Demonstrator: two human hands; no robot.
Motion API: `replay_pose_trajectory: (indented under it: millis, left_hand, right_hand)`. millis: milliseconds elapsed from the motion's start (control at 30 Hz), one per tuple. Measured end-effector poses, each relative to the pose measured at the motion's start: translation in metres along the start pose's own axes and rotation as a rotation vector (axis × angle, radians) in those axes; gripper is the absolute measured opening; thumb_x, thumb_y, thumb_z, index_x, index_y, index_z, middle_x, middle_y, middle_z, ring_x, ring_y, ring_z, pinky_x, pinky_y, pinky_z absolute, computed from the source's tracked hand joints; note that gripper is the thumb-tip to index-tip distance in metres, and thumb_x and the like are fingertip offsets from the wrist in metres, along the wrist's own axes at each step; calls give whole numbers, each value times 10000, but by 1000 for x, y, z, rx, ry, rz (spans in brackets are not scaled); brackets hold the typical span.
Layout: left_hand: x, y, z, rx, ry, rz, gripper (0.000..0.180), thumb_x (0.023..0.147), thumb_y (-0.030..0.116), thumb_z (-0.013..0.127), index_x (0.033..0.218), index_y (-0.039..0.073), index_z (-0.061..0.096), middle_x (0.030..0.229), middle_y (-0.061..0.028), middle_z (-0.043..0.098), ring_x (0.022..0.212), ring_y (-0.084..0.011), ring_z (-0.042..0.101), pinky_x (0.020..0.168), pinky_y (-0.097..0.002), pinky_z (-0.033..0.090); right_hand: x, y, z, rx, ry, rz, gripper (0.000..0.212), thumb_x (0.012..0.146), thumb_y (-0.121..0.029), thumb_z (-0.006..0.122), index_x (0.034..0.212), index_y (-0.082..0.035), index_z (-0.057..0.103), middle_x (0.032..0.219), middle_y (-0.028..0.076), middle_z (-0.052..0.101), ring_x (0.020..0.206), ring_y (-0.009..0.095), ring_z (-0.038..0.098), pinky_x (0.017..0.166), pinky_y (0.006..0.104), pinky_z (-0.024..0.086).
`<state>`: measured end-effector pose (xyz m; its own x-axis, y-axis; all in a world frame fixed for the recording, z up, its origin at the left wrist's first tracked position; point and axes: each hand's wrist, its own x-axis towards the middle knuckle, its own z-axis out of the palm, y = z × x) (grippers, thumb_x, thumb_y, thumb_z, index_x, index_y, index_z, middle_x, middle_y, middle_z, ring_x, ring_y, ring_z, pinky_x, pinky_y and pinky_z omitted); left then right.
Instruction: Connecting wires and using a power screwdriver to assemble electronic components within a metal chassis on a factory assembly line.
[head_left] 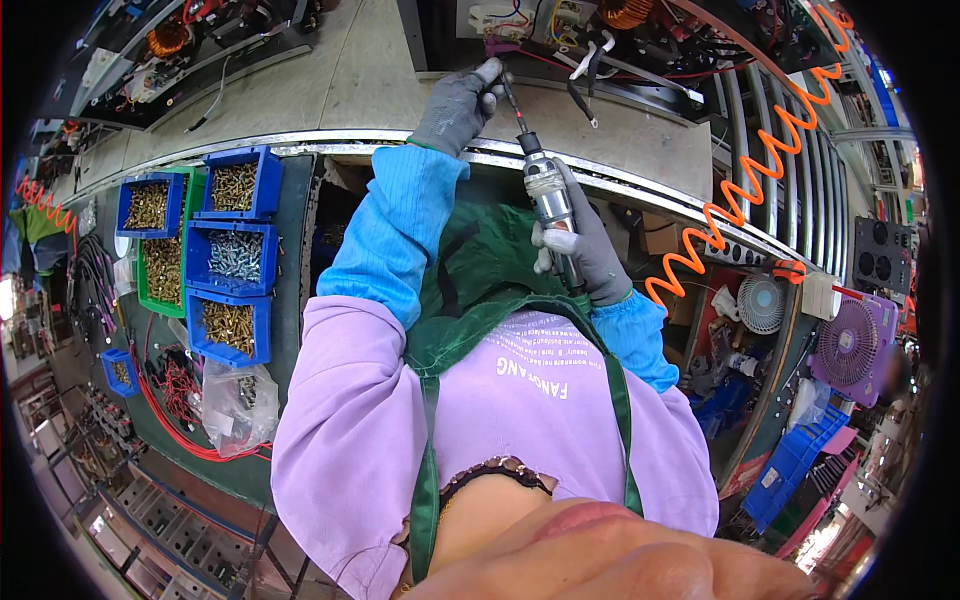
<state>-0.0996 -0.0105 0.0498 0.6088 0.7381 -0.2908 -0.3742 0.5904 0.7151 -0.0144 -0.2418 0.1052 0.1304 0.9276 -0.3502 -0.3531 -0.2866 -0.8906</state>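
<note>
My right hand, in a grey glove, is wrapped round a silver air screwdriver. Its long thin bit points up and away from me, toward my other hand. Beside the bit's tip, my left hand, gloved too, has thumb and fingers pinched together; whatever they hold is too small to make out. Just beyond both hands stands an open dark metal housing with wires and a copper coil inside. A black cable with a ring lug hangs over its near edge.
Blue bins of loose screws and a green tray stand on the left bench. A clear plastic bag and red wires lie nearby. An orange coiled hose hangs at right, near a purple fan. Another housing sits far left.
</note>
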Motion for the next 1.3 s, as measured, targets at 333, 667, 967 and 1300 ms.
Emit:
replay_pose_trajectory:
  millis: [333,667,967,1300]
  left_hand:
    - [-12,22,8,170,-263,108,301,915,208,559,1117,-14,578,944,-76,634,665,-66,522,575,-171,453]
    - [-34,-19,55,598,-310,115,389,866,330,615,1136,55,571,965,-17,602,793,-83,551,667,-192,458]
    - [-27,10,41,575,-204,319,268,944,261,507,1127,67,537,923,-66,639,763,-106,595,656,-247,499]
    - [-8,54,62,1611,31,1160,243,896,225,561,1075,65,602,846,-60,671,754,-147,639,634,-311,498]
  right_hand:
    - [-8,5,-4,317,-172,-9,981,643,-124,649,1467,-175,119,793,130,559,506,170,568,504,298,522]
    - [-19,-24,6,276,-133,-90,1112,544,-247,723,1468,-166,109,778,140,546,514,180,571,518,308,519]
    - [-25,-26,3,226,-116,-51,1107,515,-236,693,1466,-151,133,782,138,546,510,169,557,520,301,519]
    - [-21,-32,11,179,-143,-42,1134,505,-256,710,1468,-120,126,943,145,535,658,171,562,543,302,512]
